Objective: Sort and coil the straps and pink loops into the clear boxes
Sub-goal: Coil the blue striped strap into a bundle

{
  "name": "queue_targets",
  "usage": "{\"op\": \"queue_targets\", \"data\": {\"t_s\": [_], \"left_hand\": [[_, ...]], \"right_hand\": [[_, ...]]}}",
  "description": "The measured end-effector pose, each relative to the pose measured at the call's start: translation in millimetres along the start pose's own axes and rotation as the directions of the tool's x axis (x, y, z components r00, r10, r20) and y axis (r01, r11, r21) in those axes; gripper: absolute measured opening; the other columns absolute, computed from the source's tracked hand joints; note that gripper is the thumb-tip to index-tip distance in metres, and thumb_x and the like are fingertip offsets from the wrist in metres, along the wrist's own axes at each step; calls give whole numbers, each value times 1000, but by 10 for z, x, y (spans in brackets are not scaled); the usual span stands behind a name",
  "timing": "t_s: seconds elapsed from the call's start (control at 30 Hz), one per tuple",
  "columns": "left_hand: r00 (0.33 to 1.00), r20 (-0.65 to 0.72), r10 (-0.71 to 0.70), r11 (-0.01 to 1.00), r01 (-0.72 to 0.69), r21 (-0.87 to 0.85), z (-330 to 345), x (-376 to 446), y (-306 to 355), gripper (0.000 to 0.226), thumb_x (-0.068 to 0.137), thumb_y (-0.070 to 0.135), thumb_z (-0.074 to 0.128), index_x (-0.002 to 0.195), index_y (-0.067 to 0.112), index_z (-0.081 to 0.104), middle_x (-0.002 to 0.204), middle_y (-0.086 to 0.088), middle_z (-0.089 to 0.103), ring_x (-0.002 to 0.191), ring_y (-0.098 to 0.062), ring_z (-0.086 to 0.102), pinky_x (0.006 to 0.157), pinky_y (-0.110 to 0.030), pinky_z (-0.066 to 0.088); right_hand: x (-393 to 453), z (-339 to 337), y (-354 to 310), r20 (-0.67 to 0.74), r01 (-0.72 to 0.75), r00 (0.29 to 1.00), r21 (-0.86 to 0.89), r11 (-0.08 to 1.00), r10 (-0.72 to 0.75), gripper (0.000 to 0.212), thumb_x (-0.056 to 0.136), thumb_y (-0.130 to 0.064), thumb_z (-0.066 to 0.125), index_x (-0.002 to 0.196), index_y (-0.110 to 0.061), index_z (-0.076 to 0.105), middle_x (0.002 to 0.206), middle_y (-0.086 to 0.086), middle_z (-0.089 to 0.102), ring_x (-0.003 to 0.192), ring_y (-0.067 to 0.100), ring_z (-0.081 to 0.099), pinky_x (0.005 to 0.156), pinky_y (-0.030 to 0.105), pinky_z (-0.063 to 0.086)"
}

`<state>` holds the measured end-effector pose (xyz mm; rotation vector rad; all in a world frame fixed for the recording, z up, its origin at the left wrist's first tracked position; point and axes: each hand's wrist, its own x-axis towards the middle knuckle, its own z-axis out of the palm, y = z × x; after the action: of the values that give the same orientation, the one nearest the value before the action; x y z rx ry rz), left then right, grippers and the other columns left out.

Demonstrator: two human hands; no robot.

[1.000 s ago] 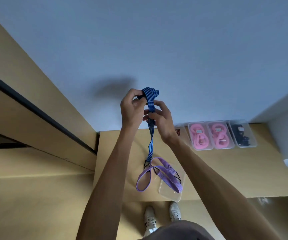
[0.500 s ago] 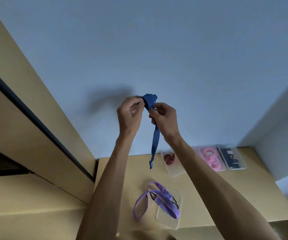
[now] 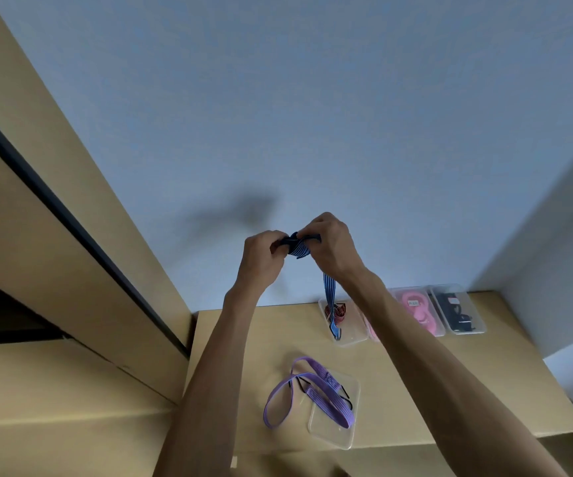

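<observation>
Two hands raised above the counter (image 3: 484, 373): left hand (image 3: 261, 256) and right hand (image 3: 329, 246), fingers of both curled round one blue striped strap (image 3: 298, 247), gripping its bunched coil between them. Tail of strap hanging straight down beneath right wrist, black end clip dangling over red-strap box (image 3: 341, 321) at far edge.

Five clear boxes counted: four in a row along far edge, holding one red coiled strap (image 3: 336, 312), pink loops (image 3: 415, 308) in the middle two (one largely hidden by forearm), black straps (image 3: 459, 311) toward far right corner; one box (image 3: 333, 428) near front edge, with one purple strap (image 3: 307, 390) draped half in, half out.

Since a second ago: coil tighter, hanging tail shorter, clip lifted clear of purple strap.
</observation>
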<state>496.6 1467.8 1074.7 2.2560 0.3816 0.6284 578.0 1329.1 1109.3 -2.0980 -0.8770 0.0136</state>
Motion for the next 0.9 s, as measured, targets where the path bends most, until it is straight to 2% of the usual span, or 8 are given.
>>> {"op": "queue_targets", "data": {"t_s": [0.13, 0.23, 0.37, 0.43, 0.5, 0.67, 0.77, 0.9], "left_hand": [[988, 151, -39, 996, 50, -73, -69, -3, 32, 19, 91, 2, 58, 98, 10, 74, 78, -1, 69, 67, -19, 64, 64, -36, 53], [959, 279, -45, 984, 91, -155, -130, -13, 53, 21, 93, 3, 58, 94, 16, 73, 70, 14, 66, 63, -7, 61, 62, -19, 47], [927, 373, 27, 910, 132, -394, -185, -3, 174, 26, 92, -4, 54, 93, 14, 73, 73, 7, 67, 69, -13, 60, 71, -21, 50], [924, 374, 75, 852, 136, -506, -153, 16, 256, 25, 91, -5, 54, 93, 12, 72, 73, 3, 67, 70, -16, 59, 73, -22, 50], [934, 347, 82, 797, 147, -585, -100, 27, 313, 22, 91, -3, 54, 94, 11, 72, 73, -1, 66, 70, -18, 58, 73, -24, 51], [970, 243, -15, 623, 199, -756, -15, 79, 400, 11, 84, 8, 63, 81, 12, 73, 67, -8, 62, 62, -19, 57, 67, -26, 53], [980, 125, -155, 674, 197, -712, 49, 107, 416, 8, 76, 16, 67, 75, 10, 72, 65, -10, 63, 58, -20, 56, 64, -28, 53], [968, 20, -248, 707, 196, -679, 97, 116, 366, 6, 85, 9, 67, 84, 6, 73, 68, -6, 69, 59, -18, 61, 65, -26, 55]], "right_hand": [[29, -123, 96, 87, -24, 996, 39, 999, 20, 27, 90, 2, 57, 106, -7, 76, 105, 7, 67, 91, 11, 61, 78, 11, 43], [52, -205, 184, 121, -153, 984, 202, 967, 131, 19, 92, -2, 59, 103, -11, 72, 88, 3, 69, 67, -3, 59, 63, 7, 40], [51, -272, 239, 231, -369, 929, 612, 700, 289, 18, 95, -3, 56, 90, -10, 71, 82, 3, 69, 77, 17, 62, 66, 29, 48], [40, -296, 250, 370, -453, 892, 716, 531, 261, 19, 93, -3, 53, 89, -9, 71, 81, 9, 67, 75, 24, 59, 61, 31, 49], [46, -306, 250, 448, -487, 872, 754, 441, 196, 22, 86, -1, 50, 87, -9, 71, 82, 17, 61, 69, 26, 54, 58, 31, 46], [55, -250, 230, 496, -513, 850, 710, 482, 175, 25, 94, -5, 40, 99, -7, 64, 82, 5, 57, 65, 12, 51, 49, 21, 39], [-1, -121, 198, 416, -487, 871, 670, 560, 260, 22, 95, -4, 37, 89, -8, 58, 71, 3, 54, 59, 14, 46, 48, 22, 34], [-36, 53, 127, 270, -415, 908, 681, 603, 320, 18, 94, -8, 33, 87, -10, 50, 62, 2, 44, 48, 13, 29, 45, 25, 21]]}}
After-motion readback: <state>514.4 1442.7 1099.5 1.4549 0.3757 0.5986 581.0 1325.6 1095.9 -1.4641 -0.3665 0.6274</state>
